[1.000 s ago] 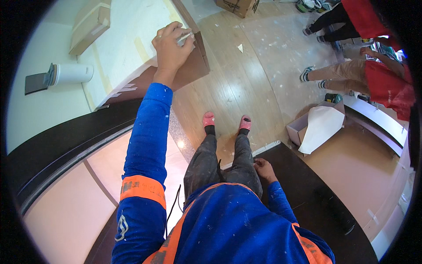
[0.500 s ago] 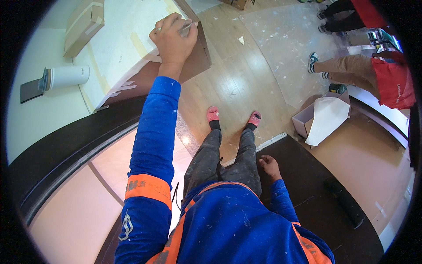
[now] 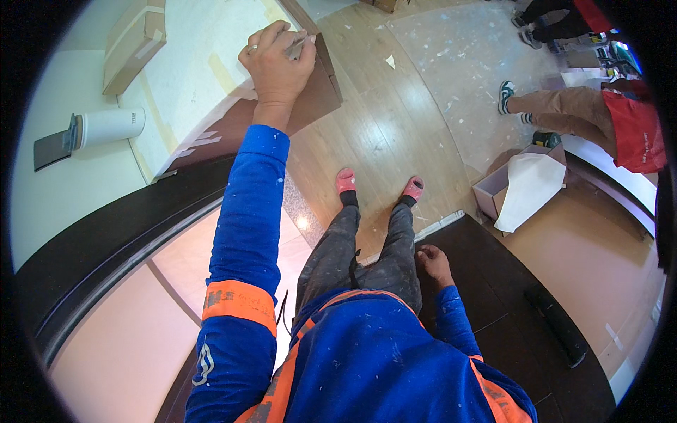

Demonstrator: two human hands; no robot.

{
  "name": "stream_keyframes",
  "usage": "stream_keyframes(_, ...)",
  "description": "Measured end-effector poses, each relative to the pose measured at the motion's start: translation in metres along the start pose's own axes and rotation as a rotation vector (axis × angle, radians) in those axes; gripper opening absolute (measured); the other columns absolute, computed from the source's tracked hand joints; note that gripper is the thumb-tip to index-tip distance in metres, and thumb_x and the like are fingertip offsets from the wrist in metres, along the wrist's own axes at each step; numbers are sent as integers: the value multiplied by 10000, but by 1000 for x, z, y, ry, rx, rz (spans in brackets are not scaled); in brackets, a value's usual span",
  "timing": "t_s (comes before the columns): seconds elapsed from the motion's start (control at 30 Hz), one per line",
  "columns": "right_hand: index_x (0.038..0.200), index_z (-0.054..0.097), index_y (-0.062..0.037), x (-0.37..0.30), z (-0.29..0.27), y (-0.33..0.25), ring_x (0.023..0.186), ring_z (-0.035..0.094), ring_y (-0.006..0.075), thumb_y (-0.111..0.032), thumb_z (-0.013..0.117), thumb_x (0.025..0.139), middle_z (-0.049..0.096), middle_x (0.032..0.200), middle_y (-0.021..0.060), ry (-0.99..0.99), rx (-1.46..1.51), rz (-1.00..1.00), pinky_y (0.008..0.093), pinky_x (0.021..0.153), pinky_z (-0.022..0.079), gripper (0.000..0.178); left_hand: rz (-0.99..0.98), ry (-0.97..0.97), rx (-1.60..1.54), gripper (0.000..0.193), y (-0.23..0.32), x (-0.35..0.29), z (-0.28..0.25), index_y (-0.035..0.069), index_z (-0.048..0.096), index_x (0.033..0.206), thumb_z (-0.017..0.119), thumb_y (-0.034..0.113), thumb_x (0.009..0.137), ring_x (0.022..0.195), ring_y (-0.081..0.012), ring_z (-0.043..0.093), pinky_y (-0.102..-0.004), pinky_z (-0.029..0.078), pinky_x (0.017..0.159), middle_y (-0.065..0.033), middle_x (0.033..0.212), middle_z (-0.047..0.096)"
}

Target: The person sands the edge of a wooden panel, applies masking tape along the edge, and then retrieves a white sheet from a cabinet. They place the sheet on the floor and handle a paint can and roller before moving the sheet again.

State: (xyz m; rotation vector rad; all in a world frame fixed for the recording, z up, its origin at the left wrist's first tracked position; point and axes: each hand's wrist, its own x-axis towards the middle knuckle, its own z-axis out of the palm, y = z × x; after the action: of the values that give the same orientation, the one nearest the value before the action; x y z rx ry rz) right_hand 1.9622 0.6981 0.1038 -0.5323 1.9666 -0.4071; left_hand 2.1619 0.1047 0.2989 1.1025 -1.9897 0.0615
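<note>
Up at the far left, my left hand [image 3: 277, 67] is closed around a small see-through greyish piece [image 3: 296, 46], whose exact kind I cannot make out. It is over the corner of a white-topped counter [image 3: 197, 63] with brown sides and strips of tape on it. My right hand [image 3: 435, 265] hangs low beside my right thigh, above a dark brown panel [image 3: 486, 282]. Its fingers are curled in and the palm is hidden, so I cannot see whether it holds anything.
A taped cardboard box [image 3: 134, 49] and a white cup-shaped container [image 3: 113, 127] are at the left. An open box [image 3: 491, 189] with white sheet [image 3: 532, 187] over it lies right. Beyond, people stand on floor covering [image 3: 465, 77]; one wears a red apron [image 3: 638, 134]. A black cylinder [image 3: 560, 328] lies lower right.
My view has shifted slightly, and both hands keep nearly the same pose. At the far right, the people have moved a little; the person in dark trousers has shifted their feet.
</note>
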Motion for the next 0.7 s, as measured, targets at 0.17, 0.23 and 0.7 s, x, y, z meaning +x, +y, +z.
stream_keyframes(0.17, 1201, 717, -36, 5, -3, -12, 1030, 749, 338, -247, 749, 915, 762, 1078, 214, -22, -24, 9, 413, 890, 576, 357, 35, 15, 16, 168, -6, 5, 4, 222, 820, 914, 782, 323, 784, 1148, -246, 588, -444, 332, 998, 20, 1164, 717)
stream_keyframes(0.23, 1196, 718, -36, 8, -1, -21, 1025, 750, 338, -248, 747, 916, 762, 1073, 213, -14, -27, -8, 413, 887, 575, 353, 25, 11, 6, 170, -10, 11, 8, 223, 818, 916, 779, 320, 782, 1147, -245, 586, -443, 329, 998, 21, 1163, 714)
stream_keyframes(0.7, 1219, 687, 17, 24, 7, -25, 893, 721, 170, -149, 721, 946, 770, 1034, 115, -28, -46, -59, 322, 811, 567, 322, 27, 41, -7, 160, -11, 17, 14, 225, 819, 879, 790, 323, 756, 1136, -245, 586, -436, 328, 997, 19, 1150, 720)
